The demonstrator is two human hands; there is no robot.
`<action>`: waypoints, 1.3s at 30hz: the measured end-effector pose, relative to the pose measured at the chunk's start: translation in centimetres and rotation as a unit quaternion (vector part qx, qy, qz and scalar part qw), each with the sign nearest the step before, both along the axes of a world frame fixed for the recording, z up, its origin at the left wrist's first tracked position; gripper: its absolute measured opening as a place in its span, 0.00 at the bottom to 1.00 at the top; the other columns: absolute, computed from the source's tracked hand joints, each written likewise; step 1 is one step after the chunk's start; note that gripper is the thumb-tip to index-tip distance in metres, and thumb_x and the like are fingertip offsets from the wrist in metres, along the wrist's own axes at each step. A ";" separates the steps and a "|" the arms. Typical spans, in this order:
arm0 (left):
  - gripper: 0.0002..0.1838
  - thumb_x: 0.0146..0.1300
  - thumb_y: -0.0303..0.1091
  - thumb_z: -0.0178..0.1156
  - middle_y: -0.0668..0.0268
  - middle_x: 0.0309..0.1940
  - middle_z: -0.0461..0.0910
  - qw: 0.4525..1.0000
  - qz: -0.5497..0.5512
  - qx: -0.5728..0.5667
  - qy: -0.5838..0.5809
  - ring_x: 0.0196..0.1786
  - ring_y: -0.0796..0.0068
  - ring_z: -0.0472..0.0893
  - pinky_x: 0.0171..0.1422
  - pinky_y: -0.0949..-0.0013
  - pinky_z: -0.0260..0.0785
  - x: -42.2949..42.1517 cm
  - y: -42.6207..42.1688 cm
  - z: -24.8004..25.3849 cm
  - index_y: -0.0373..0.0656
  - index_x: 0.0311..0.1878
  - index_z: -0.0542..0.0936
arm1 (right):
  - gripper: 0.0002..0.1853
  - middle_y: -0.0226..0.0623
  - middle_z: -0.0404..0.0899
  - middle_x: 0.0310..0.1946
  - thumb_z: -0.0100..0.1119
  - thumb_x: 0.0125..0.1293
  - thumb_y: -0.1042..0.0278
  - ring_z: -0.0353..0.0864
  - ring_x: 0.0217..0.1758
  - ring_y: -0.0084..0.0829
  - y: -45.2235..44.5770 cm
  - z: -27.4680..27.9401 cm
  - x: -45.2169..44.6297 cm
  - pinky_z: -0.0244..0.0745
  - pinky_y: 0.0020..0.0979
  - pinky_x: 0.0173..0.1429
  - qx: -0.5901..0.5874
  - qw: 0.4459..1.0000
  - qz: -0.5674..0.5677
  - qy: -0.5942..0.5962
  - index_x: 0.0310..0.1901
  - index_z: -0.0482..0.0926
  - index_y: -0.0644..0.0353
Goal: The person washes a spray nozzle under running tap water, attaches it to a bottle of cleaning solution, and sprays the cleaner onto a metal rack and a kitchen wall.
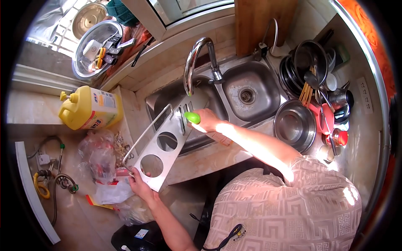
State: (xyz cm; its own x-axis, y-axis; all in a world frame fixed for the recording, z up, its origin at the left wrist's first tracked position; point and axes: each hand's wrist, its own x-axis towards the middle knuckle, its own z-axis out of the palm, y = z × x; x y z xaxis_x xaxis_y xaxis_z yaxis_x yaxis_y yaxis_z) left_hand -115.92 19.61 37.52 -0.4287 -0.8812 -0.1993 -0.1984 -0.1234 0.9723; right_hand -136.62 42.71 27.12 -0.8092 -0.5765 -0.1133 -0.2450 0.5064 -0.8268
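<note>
At lower left of centre, the left hand point(141, 187) is clamped on the near end of a metal rack point(168, 159), which slants up over the sink point(238, 108). At centre, the right hand point(207, 121) is closed round a green-handled tool point(192, 117) at the rack's slotted end. Work appears under way; how much is done or left cannot be told. At left, below a yellow jug point(98, 106), plastic bags point(98, 152) crowd the rack; at upper centre, the faucet point(216, 74) arches near its slotted end; at right, a steel bowl point(293, 127) stands well apart.
</note>
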 end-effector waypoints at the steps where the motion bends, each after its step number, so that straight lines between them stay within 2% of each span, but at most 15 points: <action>1: 0.13 0.70 0.40 0.59 0.65 0.34 0.77 1.000 0.000 0.000 0.001 0.31 0.74 0.78 0.32 0.72 0.73 0.0 -0.1 -0.1 0.39 0.43 0.74 | 0.14 0.49 0.82 0.34 0.61 0.58 0.55 0.80 0.42 0.55 0.1 0.1 -0.2 0.73 0.50 0.45 -0.019 1.000 0.002 -0.016 0.35 0.80 0.59; 4: 0.13 0.70 0.40 0.59 0.66 0.34 0.77 1.000 0.000 -0.005 -0.002 0.31 0.74 0.78 0.32 0.72 0.73 0.1 -0.2 -0.3 0.39 0.43 0.74 | 0.17 0.49 0.82 0.35 0.64 0.57 0.52 0.80 0.43 0.54 -0.1 -1.0 -1.1 0.73 0.48 0.46 -0.097 0.994 -0.041 -0.015 0.38 0.80 0.59; 6: 0.17 0.69 0.45 0.60 0.66 0.35 0.77 1.000 -0.007 -0.011 -0.003 0.30 0.76 0.77 0.32 0.73 0.72 0.3 -0.4 -0.6 0.40 0.46 0.75 | 0.16 0.48 0.81 0.33 0.67 0.56 0.54 0.79 0.43 0.56 -0.2 -1.8 -1.8 0.72 0.46 0.47 -0.103 0.994 -0.021 -0.030 0.39 0.80 0.56; 8: 0.16 0.69 0.45 0.60 0.67 0.35 0.77 1.000 -0.008 -0.010 0.000 0.30 0.76 0.77 0.32 0.73 0.72 0.4 -0.4 -0.7 0.40 0.46 0.75 | 0.16 0.48 0.82 0.34 0.67 0.55 0.54 0.79 0.43 0.55 -0.5 -1.7 -2.0 0.72 0.47 0.46 -0.027 0.998 -0.011 -0.050 0.38 0.80 0.57; 12: 0.15 0.69 0.44 0.60 0.67 0.35 0.77 1.000 -0.010 -0.005 0.000 0.30 0.77 0.77 0.32 0.73 0.72 0.5 -0.5 -0.9 0.41 0.45 0.75 | 0.15 0.48 0.82 0.34 0.64 0.56 0.55 0.80 0.43 0.54 -0.7 -0.2 -2.2 0.73 0.49 0.45 -0.068 0.997 -0.031 -0.013 0.38 0.79 0.57; 14: 0.15 0.69 0.44 0.60 0.68 0.35 0.77 1.000 -0.008 -0.004 0.004 0.30 0.77 0.77 0.32 0.73 0.72 0.3 -0.1 -0.4 0.41 0.45 0.75 | 0.13 0.48 0.82 0.34 0.62 0.56 0.57 0.79 0.43 0.55 -1.1 0.7 -2.2 0.73 0.49 0.44 -0.025 0.997 0.067 0.006 0.36 0.79 0.57; 18: 0.14 0.70 0.43 0.59 0.68 0.34 0.76 1.000 -0.013 0.003 0.005 0.31 0.77 0.77 0.32 0.73 0.72 0.4 -0.1 -0.4 0.41 0.45 0.75 | 0.10 0.49 0.81 0.31 0.61 0.55 0.60 0.80 0.39 0.55 -2.0 -0.2 -0.4 0.73 0.50 0.41 -0.035 0.995 0.072 0.064 0.32 0.79 0.57; 20: 0.14 0.70 0.42 0.59 0.68 0.34 0.76 1.000 -0.008 0.004 0.000 0.30 0.77 0.77 0.32 0.73 0.72 0.3 0.3 0.1 0.41 0.45 0.75 | 0.10 0.48 0.82 0.31 0.62 0.54 0.61 0.80 0.38 0.54 -2.4 1.3 0.2 0.74 0.49 0.42 0.018 0.995 0.095 0.035 0.33 0.79 0.57; 22: 0.13 0.70 0.42 0.59 0.68 0.34 0.76 1.000 -0.002 0.005 -0.002 0.30 0.77 0.77 0.32 0.73 0.72 0.1 0.5 0.0 0.41 0.45 0.75 | 0.12 0.48 0.81 0.35 0.63 0.53 0.64 0.80 0.41 0.54 -2.5 3.1 0.9 0.75 0.48 0.44 0.090 0.991 0.104 -0.008 0.37 0.79 0.58; 23: 0.13 0.70 0.42 0.59 0.67 0.34 0.76 1.000 -0.002 0.004 0.007 0.30 0.77 0.77 0.31 0.73 0.72 0.2 0.4 -0.4 0.41 0.45 0.75 | 0.12 0.48 0.81 0.35 0.63 0.53 0.64 0.80 0.41 0.54 -2.5 3.5 1.5 0.75 0.48 0.44 0.087 0.990 0.108 -0.008 0.37 0.79 0.58; 25: 0.13 0.70 0.42 0.59 0.67 0.34 0.76 1.000 0.002 -0.002 0.013 0.30 0.76 0.77 0.31 0.73 0.72 0.4 0.2 -0.3 0.41 0.45 0.75 | 0.14 0.48 0.79 0.40 0.63 0.52 0.69 0.80 0.45 0.54 -2.5 4.1 2.9 0.75 0.48 0.47 -0.026 0.997 0.051 0.057 0.42 0.76 0.60; 30: 0.12 0.70 0.41 0.59 0.66 0.33 0.76 1.000 -0.007 0.017 0.003 0.29 0.75 0.78 0.31 0.72 0.73 0.1 1.2 0.7 0.42 0.44 0.74 | 0.16 0.47 0.77 0.45 0.62 0.51 0.72 0.78 0.49 0.54 -3.7 5.1 4.8 0.74 0.49 0.51 -0.050 0.995 0.079 0.048 0.43 0.74 0.61; 32: 0.10 0.69 0.38 0.58 0.65 0.33 0.77 0.999 0.000 0.033 0.016 0.28 0.74 0.78 0.30 0.72 0.73 0.1 1.5 1.2 0.41 0.43 0.73 | 0.16 0.47 0.76 0.45 0.63 0.51 0.72 0.78 0.49 0.54 -3.8 6.2 5.3 0.74 0.49 0.51 -0.003 0.995 0.100 0.024 0.43 0.74 0.60; 36: 0.07 0.69 0.32 0.56 0.64 0.31 0.77 0.997 -0.014 0.068 0.040 0.25 0.72 0.79 0.29 0.70 0.74 0.3 2.0 1.6 0.40 0.43 0.72 | 0.19 0.45 0.75 0.45 0.63 0.50 0.72 0.78 0.47 0.54 -4.2 8.2 7.2 0.74 0.50 0.50 -0.025 0.994 0.108 0.024 0.45 0.72 0.61; 39: 0.07 0.69 0.32 0.55 0.64 0.34 0.79 0.996 -0.023 0.074 0.047 0.29 0.73 0.80 0.30 0.70 0.74 0.5 2.1 1.8 0.40 0.45 0.72 | 0.19 0.44 0.75 0.44 0.63 0.52 0.70 0.78 0.45 0.53 -4.7 8.9 8.1 0.74 0.50 0.47 -0.049 0.990 0.128 0.044 0.46 0.71 0.60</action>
